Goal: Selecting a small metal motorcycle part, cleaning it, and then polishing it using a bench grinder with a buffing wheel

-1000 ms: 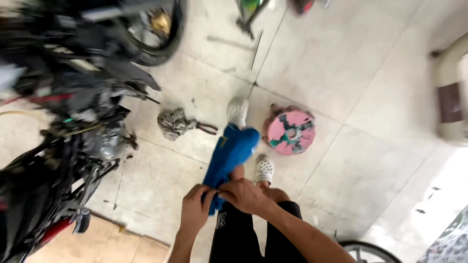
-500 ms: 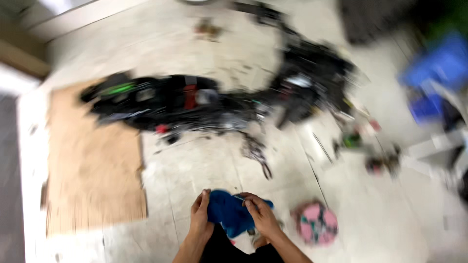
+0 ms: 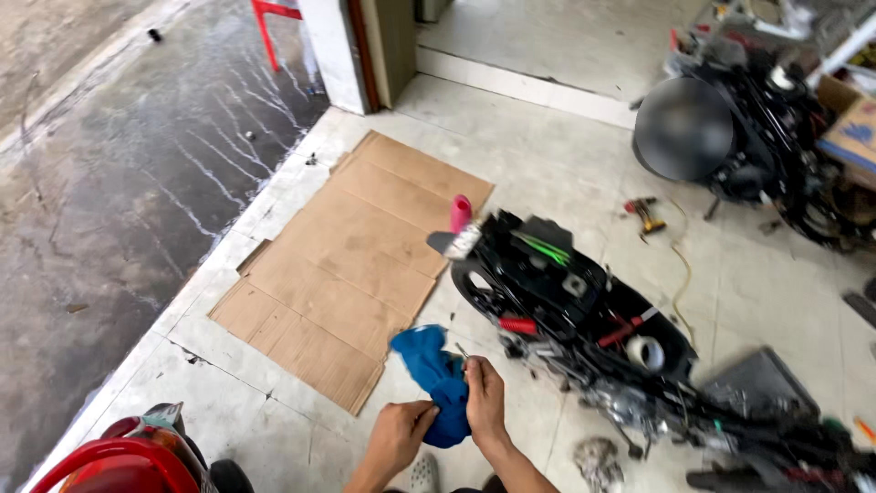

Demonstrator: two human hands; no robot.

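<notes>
Both of my hands hold a blue cloth [image 3: 434, 376] low in the middle of the view. My left hand [image 3: 403, 436] grips its lower end from below. My right hand [image 3: 484, 397] pinches the cloth's right side, and a small thin metal part sticks out between its fingertips. Right of my hands lies a stripped black motorcycle frame [image 3: 584, 315] with red and green parts on the tiled floor.
A flattened cardboard sheet [image 3: 351, 260] lies on the tiles to the left. Wet concrete ground [image 3: 119, 183] stretches beyond it. A second dark motorcycle [image 3: 739, 137] stands at the far right, with a drill [image 3: 646, 214] on the floor. A red rounded object [image 3: 128, 456] sits at bottom left.
The view has swung round from the scooter and pink round object to the cardboard and doorway. My hands still hold the blue cloth, now bunched lower and closer together.
</notes>
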